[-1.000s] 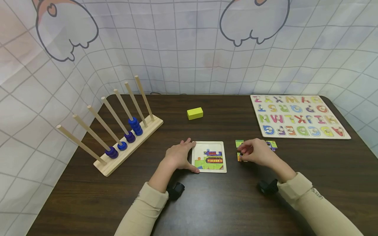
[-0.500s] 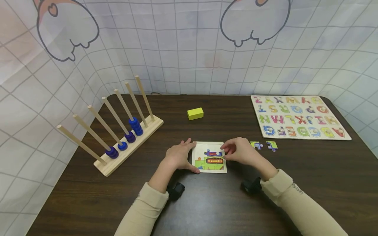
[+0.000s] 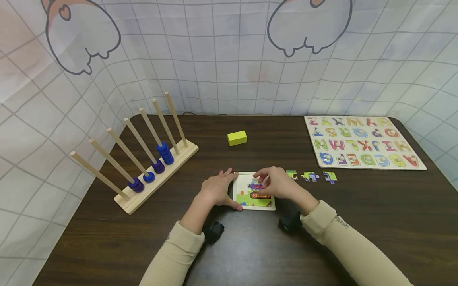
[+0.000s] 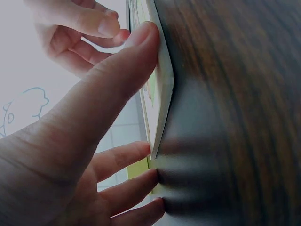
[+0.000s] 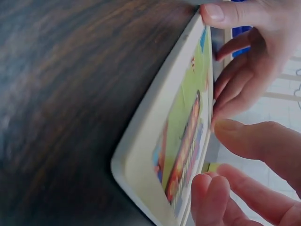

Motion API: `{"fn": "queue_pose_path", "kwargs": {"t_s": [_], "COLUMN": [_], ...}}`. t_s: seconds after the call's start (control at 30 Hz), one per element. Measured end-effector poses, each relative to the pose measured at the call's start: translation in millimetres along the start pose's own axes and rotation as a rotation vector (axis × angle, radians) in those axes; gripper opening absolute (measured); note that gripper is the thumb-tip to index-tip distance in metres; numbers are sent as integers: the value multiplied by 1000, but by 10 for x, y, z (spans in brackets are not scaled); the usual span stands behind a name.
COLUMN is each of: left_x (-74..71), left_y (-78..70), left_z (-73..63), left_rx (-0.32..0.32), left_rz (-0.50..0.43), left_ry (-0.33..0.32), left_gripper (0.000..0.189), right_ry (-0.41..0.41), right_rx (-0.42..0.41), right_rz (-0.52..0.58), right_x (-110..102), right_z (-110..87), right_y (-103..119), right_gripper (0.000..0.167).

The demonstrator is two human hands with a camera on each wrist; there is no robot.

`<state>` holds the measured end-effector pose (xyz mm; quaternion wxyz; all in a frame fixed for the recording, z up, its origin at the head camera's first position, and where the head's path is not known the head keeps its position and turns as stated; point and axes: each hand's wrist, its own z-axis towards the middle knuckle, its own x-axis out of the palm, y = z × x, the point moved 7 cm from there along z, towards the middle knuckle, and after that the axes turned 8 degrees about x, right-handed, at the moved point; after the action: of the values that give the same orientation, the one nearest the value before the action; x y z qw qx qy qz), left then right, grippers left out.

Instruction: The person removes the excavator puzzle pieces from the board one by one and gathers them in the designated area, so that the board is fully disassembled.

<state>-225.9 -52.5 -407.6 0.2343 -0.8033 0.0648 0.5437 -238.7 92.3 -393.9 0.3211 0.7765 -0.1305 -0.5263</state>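
A square wooden jigsaw board (image 3: pixel 244 174), partly filled with a bulldozer picture, lies flat on the table. My left hand (image 3: pixel 214 190) is spread along its left side. In the left wrist view the left thumb (image 4: pixel 141 40) presses the near edge, and a straight forefinger touches the far corner. Over the upper right of the board is my right hand (image 3: pixel 280 183), thumb and fingers curled toward each other around a jigsaw piece that is mostly hidden. Its fingertips (image 5: pixel 207 188) are just above the board in the right wrist view. Loose jigsaw pieces (image 3: pixel 310 176) lie to the right.
A wooden peg stand (image 3: pixel 162 174) with blue rings and tall pegs stands at the left. Behind the board lies a yellow block (image 3: pixel 237 138). An alphabet board (image 3: pixel 365 143) occupies the back right, and a patterned cloth (image 3: pixel 222 59) hangs behind the table.
My right hand has taken an orange jigsaw piece from the table and moved left over the board. The left hand keeps its place at the board's left side.
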Motion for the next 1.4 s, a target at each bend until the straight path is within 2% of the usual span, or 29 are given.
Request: {"fn": "queue_pose_path", "kwargs": {"t_s": [0.23,0.63,1.03,1.4], "left_x": [10,11,7,12], "left_y": [4,10,2,4], "left_z": [8,13,11,13], "left_rx": [-1,7,12,14], "left_rz": [-4,-2,-2,3], "left_ry": [1,-2,-10,-8], "left_gripper": [102,103,102,103], "right_ry": [35,38,32,19], "right_rx": [20,-18,22,27], "right_rz": [-46,-124,-121,-52], "right_x": [78,107,115,117], "right_z": [43,75,63,52], "right_y": [18,75,73,62], "right_gripper": [51,42,42,41]}}
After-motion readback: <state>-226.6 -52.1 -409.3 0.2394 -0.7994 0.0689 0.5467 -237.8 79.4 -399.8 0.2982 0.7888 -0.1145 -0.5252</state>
